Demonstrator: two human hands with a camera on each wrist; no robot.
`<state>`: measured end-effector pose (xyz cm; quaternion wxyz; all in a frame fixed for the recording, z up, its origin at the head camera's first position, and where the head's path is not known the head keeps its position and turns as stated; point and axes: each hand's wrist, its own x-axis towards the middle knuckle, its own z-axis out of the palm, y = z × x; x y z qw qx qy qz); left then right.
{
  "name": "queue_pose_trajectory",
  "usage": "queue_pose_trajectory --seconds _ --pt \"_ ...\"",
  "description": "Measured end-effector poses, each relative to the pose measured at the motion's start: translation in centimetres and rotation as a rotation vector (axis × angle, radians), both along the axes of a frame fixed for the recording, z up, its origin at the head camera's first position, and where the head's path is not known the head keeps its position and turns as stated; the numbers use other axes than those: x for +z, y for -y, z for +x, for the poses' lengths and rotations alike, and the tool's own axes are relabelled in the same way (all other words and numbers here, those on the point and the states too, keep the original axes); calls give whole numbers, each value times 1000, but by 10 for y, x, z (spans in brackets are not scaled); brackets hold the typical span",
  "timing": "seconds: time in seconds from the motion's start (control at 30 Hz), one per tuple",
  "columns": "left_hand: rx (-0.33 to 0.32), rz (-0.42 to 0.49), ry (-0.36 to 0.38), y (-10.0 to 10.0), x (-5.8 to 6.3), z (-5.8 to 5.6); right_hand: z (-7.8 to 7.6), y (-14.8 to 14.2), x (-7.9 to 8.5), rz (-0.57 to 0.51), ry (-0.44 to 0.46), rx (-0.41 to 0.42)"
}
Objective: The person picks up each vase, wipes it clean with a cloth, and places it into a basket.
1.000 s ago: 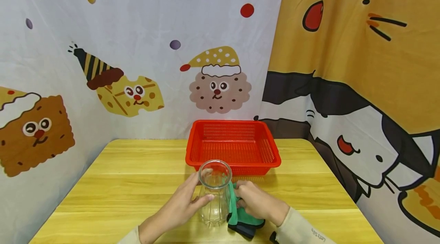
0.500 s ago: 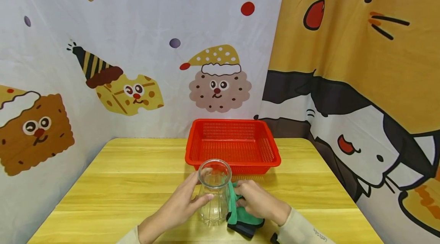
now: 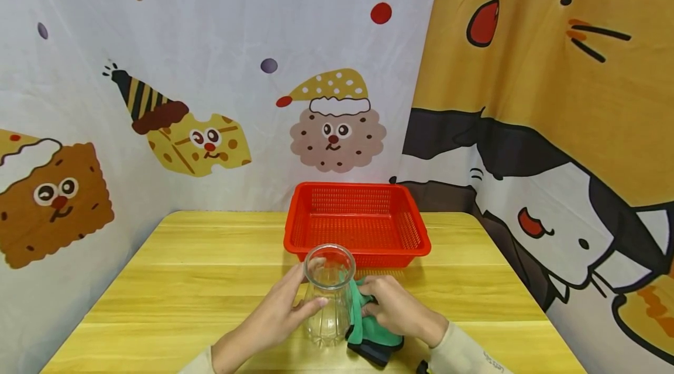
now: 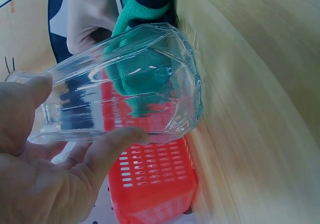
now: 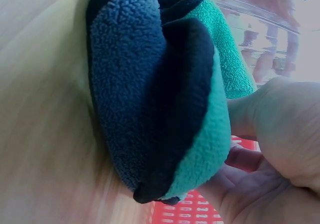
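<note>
A clear glass vase (image 3: 327, 327) with a thick round rim and a faceted base stands upright near the table's front. My left hand (image 3: 284, 311) grips it from the left, thumb on the near side and fingers behind. In the left wrist view the glass (image 4: 150, 83) shows cloth and basket through it. On the right, my right hand (image 3: 397, 308) holds a folded towel, green on one side and dark grey on the other (image 3: 381, 334), against the vase's side. Its dark-edged folds (image 5: 127, 58) hang down to the tabletop in the right wrist view.
A red perforated plastic basket (image 3: 358, 260) sits behind the vase on the wood-grain table (image 3: 210, 280). A small black object (image 3: 423, 367) lies partly out of view by the right sleeve. Printed curtains (image 3: 221, 40) enclose the table's back and sides.
Both hands stay nearly in place on the vase and the towel. The right hand and towel shift very slightly, and a little more of the small black object shows.
</note>
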<state>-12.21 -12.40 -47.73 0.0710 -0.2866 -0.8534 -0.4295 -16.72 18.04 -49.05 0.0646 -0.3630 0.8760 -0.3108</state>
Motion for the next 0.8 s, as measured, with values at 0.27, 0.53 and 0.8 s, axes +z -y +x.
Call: queue_pose_trajectory --seconds 0.27,0.53,0.8 --pt "0 -10 -44 0 0 -1 -1 0 -2 -42 3 -16" --pt "6 -6 -54 -1 0 0 0 1 -3 -83 -25 -38" --pt "5 -9 -66 -1 0 0 3 1 0 -143 -68 -43"
